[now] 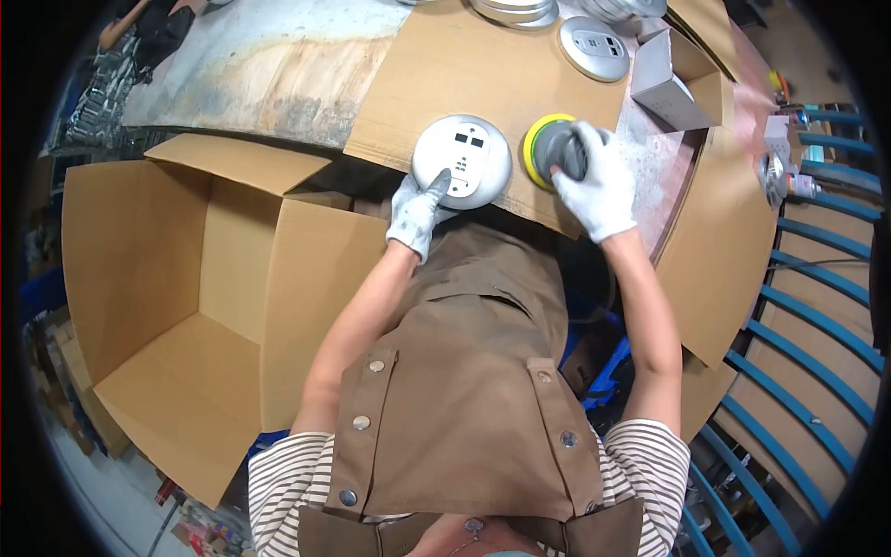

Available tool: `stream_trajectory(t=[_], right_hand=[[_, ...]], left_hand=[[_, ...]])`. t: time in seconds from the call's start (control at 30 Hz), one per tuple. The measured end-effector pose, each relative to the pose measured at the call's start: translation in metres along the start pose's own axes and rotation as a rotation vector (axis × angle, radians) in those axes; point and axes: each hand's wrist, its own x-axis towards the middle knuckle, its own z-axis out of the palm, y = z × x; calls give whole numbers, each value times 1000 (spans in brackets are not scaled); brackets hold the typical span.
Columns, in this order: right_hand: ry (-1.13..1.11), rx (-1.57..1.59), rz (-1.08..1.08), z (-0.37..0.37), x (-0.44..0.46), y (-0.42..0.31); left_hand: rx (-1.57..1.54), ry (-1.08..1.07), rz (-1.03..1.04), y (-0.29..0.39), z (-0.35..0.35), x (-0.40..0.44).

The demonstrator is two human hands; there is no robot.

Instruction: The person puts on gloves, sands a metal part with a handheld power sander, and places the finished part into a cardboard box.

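My left hand [417,212], in a whitish glove, grips the lower edge of a round silver metal disc [483,162]. Its thumb lies on the disc's pale face, which has dark rectangular slots and small holes. My right hand [599,186], also gloved, is closed around a grey palm sander [560,151] with a yellow-green rimmed pad. The sander rests on the cardboard sheet [390,111] to the right of the disc, apart from it. The underside of its pad is hidden.
Another silver disc [594,48] lies further back, beside a stack of discs [516,11]. A small white box [666,82] stands at the right. A large open carton [232,232] is at my left. Blue rails [817,320] run along the right, with a spray can [803,186] near them.
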Motion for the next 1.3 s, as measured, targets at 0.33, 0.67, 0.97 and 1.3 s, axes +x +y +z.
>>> stream_trajectory(t=[0.33, 0.67, 0.97, 1.3], right_hand=[[-232, -101, -244, -2, -37, -50], [-255, -154, -257, -1, -38, -48], [-302, -156, -267, 0, -40, -55], [-270, -179, -276, 2, -39, -58]], left_hand=[[1, 67, 77, -8, 4, 0], [17, 91, 57, -5, 8, -2], [3, 93, 68, -3, 9, -2], [4, 92, 67, -1, 9, -1]])
